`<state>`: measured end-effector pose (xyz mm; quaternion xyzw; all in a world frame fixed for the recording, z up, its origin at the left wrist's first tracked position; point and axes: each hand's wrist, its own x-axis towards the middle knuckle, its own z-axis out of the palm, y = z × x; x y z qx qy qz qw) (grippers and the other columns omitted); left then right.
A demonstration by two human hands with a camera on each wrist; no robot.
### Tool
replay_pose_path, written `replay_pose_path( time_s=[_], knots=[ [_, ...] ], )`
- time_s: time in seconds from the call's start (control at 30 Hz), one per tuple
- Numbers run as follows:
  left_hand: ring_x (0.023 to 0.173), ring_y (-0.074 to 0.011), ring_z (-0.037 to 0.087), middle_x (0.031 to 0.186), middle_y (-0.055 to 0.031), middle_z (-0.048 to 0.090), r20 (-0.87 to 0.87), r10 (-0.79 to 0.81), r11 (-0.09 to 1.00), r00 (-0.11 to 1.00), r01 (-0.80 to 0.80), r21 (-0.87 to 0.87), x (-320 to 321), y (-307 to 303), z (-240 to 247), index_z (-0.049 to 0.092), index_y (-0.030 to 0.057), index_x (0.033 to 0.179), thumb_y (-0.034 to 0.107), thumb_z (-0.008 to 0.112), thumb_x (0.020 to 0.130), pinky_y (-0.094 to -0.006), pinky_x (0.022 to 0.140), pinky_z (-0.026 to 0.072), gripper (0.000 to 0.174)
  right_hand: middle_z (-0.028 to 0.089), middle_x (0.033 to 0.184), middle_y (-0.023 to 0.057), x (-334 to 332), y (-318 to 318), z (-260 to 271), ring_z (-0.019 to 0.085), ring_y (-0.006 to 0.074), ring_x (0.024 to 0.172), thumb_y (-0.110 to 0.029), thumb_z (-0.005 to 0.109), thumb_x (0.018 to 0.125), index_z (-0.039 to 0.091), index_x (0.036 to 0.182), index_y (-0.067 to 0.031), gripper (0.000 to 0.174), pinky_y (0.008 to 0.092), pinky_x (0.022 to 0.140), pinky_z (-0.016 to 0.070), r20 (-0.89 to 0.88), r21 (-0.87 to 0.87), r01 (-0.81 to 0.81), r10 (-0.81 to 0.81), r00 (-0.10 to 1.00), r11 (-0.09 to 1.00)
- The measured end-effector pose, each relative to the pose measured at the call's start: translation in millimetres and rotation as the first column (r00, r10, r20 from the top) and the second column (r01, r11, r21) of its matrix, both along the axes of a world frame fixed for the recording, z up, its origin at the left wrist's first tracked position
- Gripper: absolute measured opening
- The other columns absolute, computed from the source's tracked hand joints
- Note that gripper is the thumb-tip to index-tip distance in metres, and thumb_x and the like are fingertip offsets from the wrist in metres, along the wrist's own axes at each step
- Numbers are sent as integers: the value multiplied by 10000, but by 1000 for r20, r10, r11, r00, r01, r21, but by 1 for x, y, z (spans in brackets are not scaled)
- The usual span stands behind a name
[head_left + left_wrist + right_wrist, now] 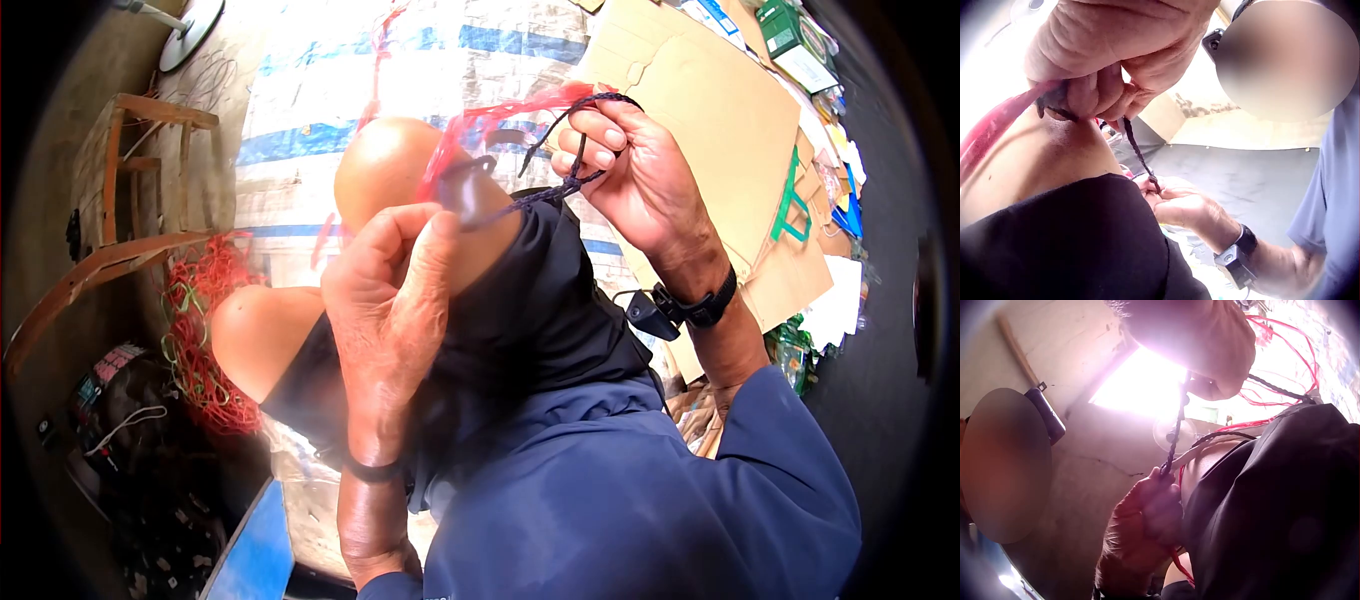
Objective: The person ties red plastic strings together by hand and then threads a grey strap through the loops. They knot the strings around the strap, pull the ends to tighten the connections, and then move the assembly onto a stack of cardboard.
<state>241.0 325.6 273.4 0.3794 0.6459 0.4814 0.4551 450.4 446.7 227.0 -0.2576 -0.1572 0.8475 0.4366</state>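
Observation:
A dark braided cord (572, 187) is stretched between the two hands over the person's lap. The right hand (640, 175) grips its upper part, with a loop of it standing out past the fingers. The left hand (390, 285) pinches the other end between thumb and fingers, as the right wrist view shows, where the braid (1175, 437) runs taut up to the right hand (1197, 347). A thin red plastic strip (500, 108) arches between the hands. In the left wrist view, a red strip (1004, 119) trails from beside the left hand (1122, 50).
Bare knees (385, 165) and black shorts lie under the hands. A blue-striped white sheet (310, 145) spreads ahead, with flattened cardboard (690, 130) on the right. Left of the legs are a tangle of red strands (210, 340) and a wooden frame (105, 255).

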Motion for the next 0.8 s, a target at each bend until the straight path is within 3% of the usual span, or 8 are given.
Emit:
replay_pose_path(
  time_s=[0.17, 0.37, 0.5, 0.57, 0.6, 0.7, 0.73, 0.8],
  knots=[
    [740, -22, 544, 831, 32, 638, -16, -9, 999, 1000, 8, -31, 2, 1, 3, 673, -35, 1008, 109, 678, 981, -183, 636, 436, 147, 437, 694, -28, 2, 0, 0, 430, 113, 638, -140, 368, 1057, 459, 856, -102, 224, 306, 669, 423, 12, -20, 23, -23, 1000, 1000],
    [936, -93, 600, 1012, -68, 663, 91, 58, 984, 994, -72, 163, 6, 0, -2, 600, 13, 1172, 34, 609, 1002, -217, 829, 473, 171, 434, 694, -20, 4, 1, 5, 422, 119, 641, -149, 368, 1056, 444, 803, -113, 267, 304, 663, 417, 43, 4, 2, -2, 999, 1000],
    [753, -3, 559, 847, 24, 655, 164, 97, 976, 982, -126, 179, 11, -1, 11, 662, 6, 1124, 58, 648, 990, -152, 668, 404, 144, 428, 686, -16, 0, -2, 11, 418, 120, 635, -155, 361, 1057, 446, 800, -108, 275, 305, 661, 415, 36, 1, 5, -5, 999, 1000],
    [711, 16, 522, 822, 32, 644, -56, -35, 995, 998, 40, 92, 10, -4, 14, 693, 6, 1112, 47, 646, 987, -150, 620, 383, 140, 426, 684, -15, -2, -4, 14, 418, 120, 636, -156, 360, 1056, 449, 803, -104, 273, 307, 660, 414, 14, 1, -4, 4, 1000, 1000],
    [738, 8, 540, 851, 28, 662, 0, -62, 996, 998, 61, 64, 15, -2, 24, 712, -3, 1113, 29, 662, 968, -155, 634, 414, 157, 425, 681, -15, -4, -5, 17, 417, 120, 637, -156, 359, 1055, 452, 806, -100, 272, 309, 659, 414, -5, 2, -11, 11, 1000, 1000],
    [790, -34, 585, 865, 8, 684, -83, -158, 987, 984, 161, 31, 21, 2, 18, 698, -26, 1135, 29, 717, 918, -182, 701, 467, 225, 424, 674, -18, -14, -12, 24, 418, 121, 641, -162, 363, 1051, 457, 785, -102, 288, 312, 660, 411, -10, 13, -27, 28, 1000, 1000],
    [758, -33, 571, 837, 6, 683, -199, -162, 973, 966, 191, 133, 24, 4, 13, 698, -30, 1120, 56, 739, 905, -195, 676, 463, 236, 424, 674, -18, -18, -15, 26, 418, 121, 641, -162, 363, 1051, 457, 785, -102, 288, 312, 660, 411, -12, 12, -30, 30, 999, 999],
    [731, -31, 560, 804, 14, 669, -198, -200, 969, 960, 223, 104, 25, 5, 7, 700, -31, 1108, 75, 756, 892, -206, 657, 462, 248, 420, 665, -19, -26, -22, 31, 413, 128, 641, -171, 370, 1046, 449, 745, -111, 317, 311, 669, 408, -38, 21, -57, 58, 998, 998]
  ],
)
